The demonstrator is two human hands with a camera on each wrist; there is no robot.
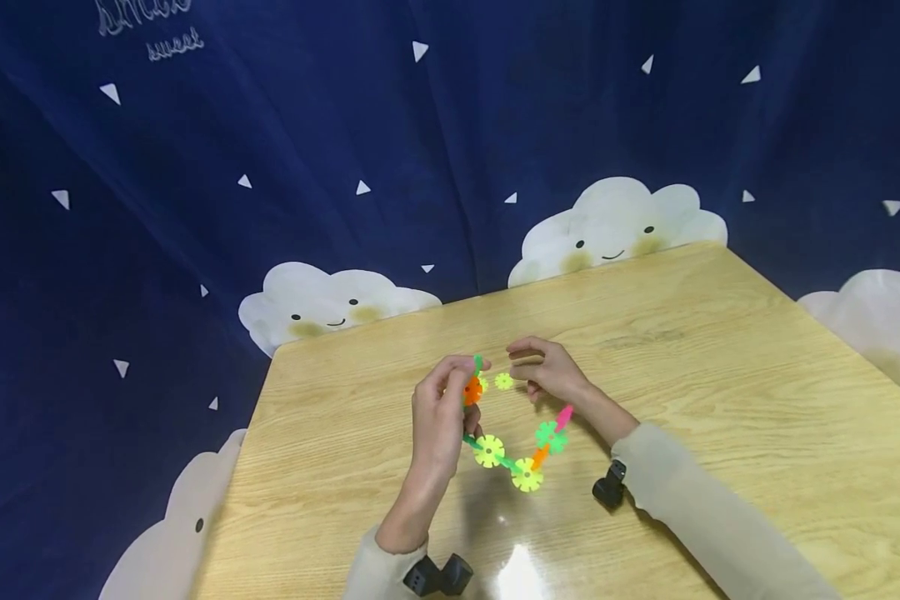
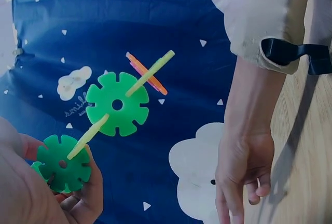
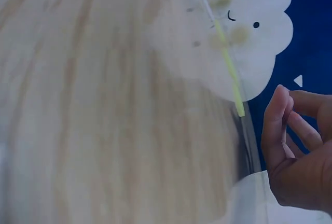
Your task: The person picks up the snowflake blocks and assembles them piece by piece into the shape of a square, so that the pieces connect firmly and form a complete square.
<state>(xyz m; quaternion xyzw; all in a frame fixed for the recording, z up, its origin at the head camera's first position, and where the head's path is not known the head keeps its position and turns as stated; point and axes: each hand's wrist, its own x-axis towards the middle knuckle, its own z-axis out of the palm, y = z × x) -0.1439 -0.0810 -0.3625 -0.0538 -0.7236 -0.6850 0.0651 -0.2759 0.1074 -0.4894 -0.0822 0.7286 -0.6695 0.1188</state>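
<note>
My left hand (image 1: 438,421) grips a chain of notched plastic snowflake discs between thumb and fingers. In the head view an orange disc (image 1: 472,390) shows at its fingertips; yellow discs (image 1: 489,451), green discs (image 1: 551,437) and a pink disc (image 1: 564,417) hang below in a curve. The left wrist view shows a green disc (image 2: 63,163) within that hand's fingers. My right hand (image 1: 558,375) hovers to the right, fingers loosely bent and holding nothing. Close to its fingertips is a small yellow disc (image 1: 503,381); I cannot tell whether it joins the chain.
The wooden table (image 1: 345,442) lies beneath both hands. Behind it hangs a dark blue curtain (image 1: 307,125) with white triangles and smiling clouds. A black wrist device (image 1: 438,575) sits at the left sleeve, another (image 1: 610,486) at the right.
</note>
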